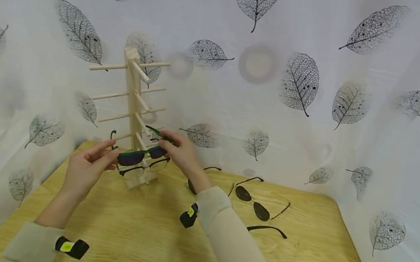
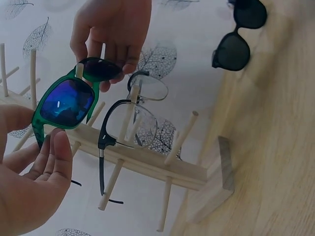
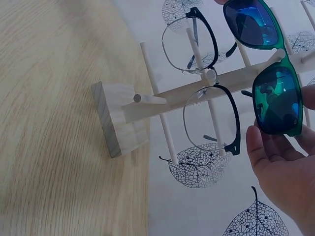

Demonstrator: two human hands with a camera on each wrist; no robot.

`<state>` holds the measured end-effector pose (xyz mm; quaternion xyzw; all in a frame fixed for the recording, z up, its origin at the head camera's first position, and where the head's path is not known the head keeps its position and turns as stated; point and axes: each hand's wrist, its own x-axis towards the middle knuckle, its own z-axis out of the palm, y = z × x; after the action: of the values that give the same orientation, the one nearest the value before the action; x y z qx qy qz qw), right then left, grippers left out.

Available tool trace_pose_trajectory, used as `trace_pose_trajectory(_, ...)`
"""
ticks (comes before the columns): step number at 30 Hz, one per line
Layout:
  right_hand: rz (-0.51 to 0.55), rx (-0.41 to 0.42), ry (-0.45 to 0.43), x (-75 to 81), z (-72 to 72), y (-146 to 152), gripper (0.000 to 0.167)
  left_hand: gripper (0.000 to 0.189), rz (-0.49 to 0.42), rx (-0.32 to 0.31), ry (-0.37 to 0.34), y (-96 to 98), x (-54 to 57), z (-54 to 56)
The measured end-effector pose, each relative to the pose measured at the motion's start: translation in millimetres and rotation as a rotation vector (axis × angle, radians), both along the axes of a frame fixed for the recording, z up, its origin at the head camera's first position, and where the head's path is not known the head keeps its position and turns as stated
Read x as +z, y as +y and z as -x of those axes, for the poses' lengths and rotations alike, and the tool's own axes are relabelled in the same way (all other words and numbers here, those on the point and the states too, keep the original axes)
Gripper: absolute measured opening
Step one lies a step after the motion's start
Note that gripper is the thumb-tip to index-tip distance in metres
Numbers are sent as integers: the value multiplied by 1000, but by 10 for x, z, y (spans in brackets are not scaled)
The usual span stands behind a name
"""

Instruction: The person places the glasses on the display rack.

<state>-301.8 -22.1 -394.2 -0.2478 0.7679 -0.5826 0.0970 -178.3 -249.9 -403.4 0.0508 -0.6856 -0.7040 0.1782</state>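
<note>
My left hand [image 1: 86, 168] pinches one end of a pair of green-framed sunglasses [image 2: 67, 103] with blue mirrored lenses. At the other end, my right hand [image 1: 184, 154] holds the same sunglasses by the side near the temple. They are level in front of a wooden display rack [image 1: 132, 84], and a peg [image 3: 273, 59] shows at their bridge; whether they bear on it I cannot tell. Just below hangs a pair of clear eyeglasses [image 3: 231, 108] with dark upper rims, set on a lower peg with its temples spread around the post.
Higher pegs [image 1: 108, 95] stick out to both sides and forward. Dark sunglasses [image 1: 262, 212] lie on the wooden table [image 1: 141, 236] at the right. Another pair [image 1: 191, 187] is partly behind my right forearm, and further temples [image 1: 268, 228] show beside it. A leaf-patterned curtain [image 1: 208, 93] encloses the table.
</note>
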Motion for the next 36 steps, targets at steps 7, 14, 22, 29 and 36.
trace_pose_trajectory(7,20,-20,-18,-15,6,-13,46,45,14,2,-11,0,-7,19)
trace_pose_trajectory(14,17,-23,-42,-32,4,-17,45,46,20,2,-19,2,-17,16)
trace_pose_trajectory(22,34,-32,-53,-21,0,-12,43,44,71,9,-4,3,-19,22)
trace_pose_trajectory(29,44,-36,-60,-26,1,-7,42,33,109,8,11,-6,-18,33)
trace_pose_trajectory(36,40,-34,-44,-26,9,-19,42,31,119,-5,16,-18,-14,10)
